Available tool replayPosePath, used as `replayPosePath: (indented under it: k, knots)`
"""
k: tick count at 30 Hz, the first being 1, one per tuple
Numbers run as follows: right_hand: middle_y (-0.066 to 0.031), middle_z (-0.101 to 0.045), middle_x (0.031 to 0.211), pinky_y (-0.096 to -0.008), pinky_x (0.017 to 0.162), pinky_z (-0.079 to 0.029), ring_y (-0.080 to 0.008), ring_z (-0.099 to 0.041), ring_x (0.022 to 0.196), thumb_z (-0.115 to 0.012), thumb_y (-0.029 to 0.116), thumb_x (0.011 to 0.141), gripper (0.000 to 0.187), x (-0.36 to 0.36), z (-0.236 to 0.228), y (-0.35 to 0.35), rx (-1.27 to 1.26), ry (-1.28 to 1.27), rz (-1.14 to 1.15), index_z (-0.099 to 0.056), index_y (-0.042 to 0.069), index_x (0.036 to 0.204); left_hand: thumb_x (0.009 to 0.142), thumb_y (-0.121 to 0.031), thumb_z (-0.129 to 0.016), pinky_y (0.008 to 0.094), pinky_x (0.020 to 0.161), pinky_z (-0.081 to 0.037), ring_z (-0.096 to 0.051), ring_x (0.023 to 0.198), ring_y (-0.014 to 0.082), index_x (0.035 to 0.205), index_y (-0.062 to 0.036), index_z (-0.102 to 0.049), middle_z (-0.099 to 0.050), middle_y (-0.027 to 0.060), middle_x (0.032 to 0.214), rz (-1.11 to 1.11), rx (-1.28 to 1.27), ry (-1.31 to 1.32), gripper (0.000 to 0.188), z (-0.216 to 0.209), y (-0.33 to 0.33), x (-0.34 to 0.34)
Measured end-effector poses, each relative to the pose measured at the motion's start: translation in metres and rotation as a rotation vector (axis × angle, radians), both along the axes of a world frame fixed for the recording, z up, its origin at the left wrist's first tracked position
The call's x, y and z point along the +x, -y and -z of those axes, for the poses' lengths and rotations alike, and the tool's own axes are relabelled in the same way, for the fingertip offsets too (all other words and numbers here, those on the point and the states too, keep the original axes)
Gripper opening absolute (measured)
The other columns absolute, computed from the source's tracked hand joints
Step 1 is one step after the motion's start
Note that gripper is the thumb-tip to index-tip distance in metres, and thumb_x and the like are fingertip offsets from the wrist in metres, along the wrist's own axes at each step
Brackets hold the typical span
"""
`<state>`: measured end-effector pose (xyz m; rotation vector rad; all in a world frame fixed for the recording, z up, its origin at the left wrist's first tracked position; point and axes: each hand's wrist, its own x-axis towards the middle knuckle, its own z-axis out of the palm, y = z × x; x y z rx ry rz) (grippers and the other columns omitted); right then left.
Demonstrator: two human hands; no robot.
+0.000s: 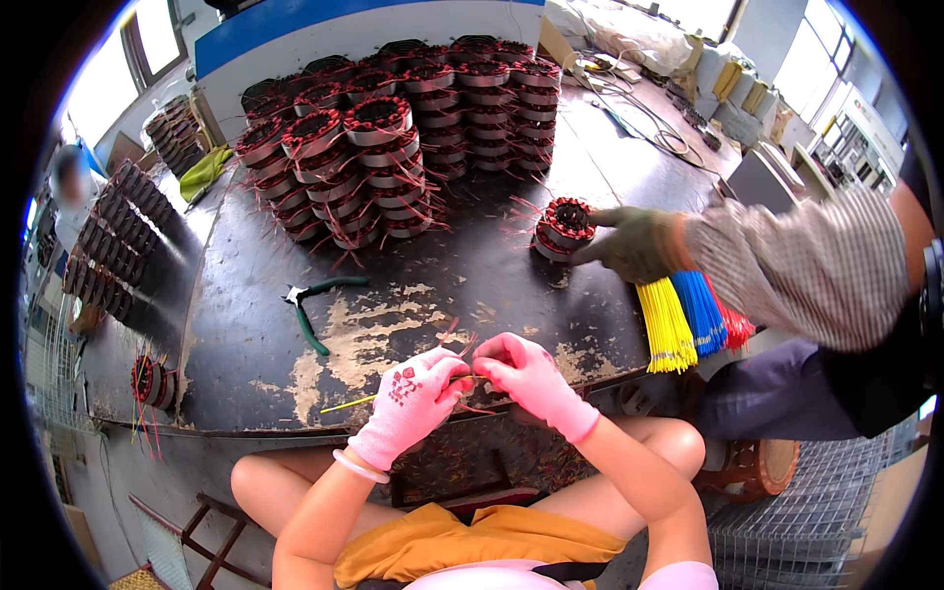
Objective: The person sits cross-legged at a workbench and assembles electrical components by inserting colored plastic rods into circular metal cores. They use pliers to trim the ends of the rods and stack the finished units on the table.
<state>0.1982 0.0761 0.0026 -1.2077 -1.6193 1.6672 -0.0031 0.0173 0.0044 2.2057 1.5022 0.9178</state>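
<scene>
Pink gloves cover both my hands, which are close together over the table's front edge. My left hand (pixel 413 393) is closed in a pinch on thin wires; a yellow wire (pixel 348 403) sticks out to its left. My right hand (pixel 531 379) pinches the wires from the other side, its fingertips almost meeting the left ones. Several fine reddish wires (pixel 462 339) poke up between the hands. Their joint is too small to make out. Beyond my left hand lie cutting pliers (pixel 317 313) with green handles, jaws pointing left.
Stacks of wound motor stators (pixel 344 167) fill the table's back. At right, another person's gloved hand (pixel 639 241) touches a short stator stack (pixel 565 226). Bundles of yellow wires (pixel 667 329), blue wires (pixel 700 313) and red wires (pixel 733 324) hang nearby. One stator (pixel 152 382) sits at the left edge.
</scene>
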Motion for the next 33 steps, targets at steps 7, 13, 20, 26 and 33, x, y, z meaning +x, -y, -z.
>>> replayPosePath:
  k: [7, 13, 20, 26, 33]
  knots:
    - [-0.0073, -0.071, 0.12, -0.0383, 0.08, -0.058, -0.0278, -0.071, 0.091, -0.079, 0.018, 0.08, 0.049, 0.009, 0.009, 0.018, 1.183, 0.466, -0.064, -0.066, 0.01, 0.127, 0.09, -0.014, -0.069, 0.04, 0.074, -0.055, -0.068, 0.088, 0.0311, 0.097, -0.0066, -0.069, -0.069, 0.0072, 0.1, 0.006, -0.03, 0.039, 0.011, -0.001, 0.0, 0.001]
    - [-0.0032, -0.072, 0.108, -0.0346, 0.073, -0.055, -0.0202, -0.07, 0.083, -0.072, 0.024, 0.09, 0.024, 0.003, 0.023, 0.005, 1.316, 0.483, -0.1, -0.067, 0.013, 0.111, 0.089, -0.012, -0.067, 0.0401, 0.074, -0.055, -0.068, 0.087, 0.0306, 0.098, -0.0078, -0.068, -0.068, 0.007, 0.098, 0.002, -0.016, 0.025, 0.01, 0.001, 0.0, -0.001]
    - [-0.0001, -0.065, 0.077, -0.019, 0.056, -0.041, -0.0045, -0.056, 0.063, -0.058, 0.028, 0.102, 0.027, 0.003, 0.002, -0.005, -0.481, -0.143, -0.226, -0.066, 0.003, 0.094, 0.088, -0.009, -0.066, 0.0404, 0.074, -0.055, -0.068, 0.086, 0.0314, 0.099, -0.0094, -0.068, -0.068, 0.0069, 0.098, 0.003, -0.032, 0.044, 0.01, 0.002, 0.0, 0.0]
    - [-0.0092, -0.068, 0.101, -0.0387, 0.072, -0.053, -0.0284, -0.066, 0.085, -0.075, 0.017, 0.083, 0.025, 0.009, -0.011, 0.007, 1.033, 0.418, -0.226, -0.066, 0.009, 0.104, 0.088, -0.01, -0.067, 0.0397, 0.076, -0.055, -0.068, 0.088, 0.0311, 0.099, -0.0091, -0.068, -0.069, 0.0065, 0.099, -0.019, -0.036, 0.035, 0.011, 0.005, 0.0, -0.002]
    - [0.0019, -0.063, 0.075, -0.0215, 0.058, -0.043, -0.0047, -0.056, 0.067, -0.066, 0.023, 0.097, 0.021, -0.006, 0.01, -0.007, -0.34, -0.193, -0.021, -0.065, 0.002, 0.098, 0.086, -0.012, -0.068, 0.0404, 0.071, -0.056, -0.069, 0.086, 0.0307, 0.099, -0.0083, -0.064, -0.068, 0.0066, 0.099, 0.03, 0.022, 0.009, 0.014, 0.006, -0.005, -0.002]
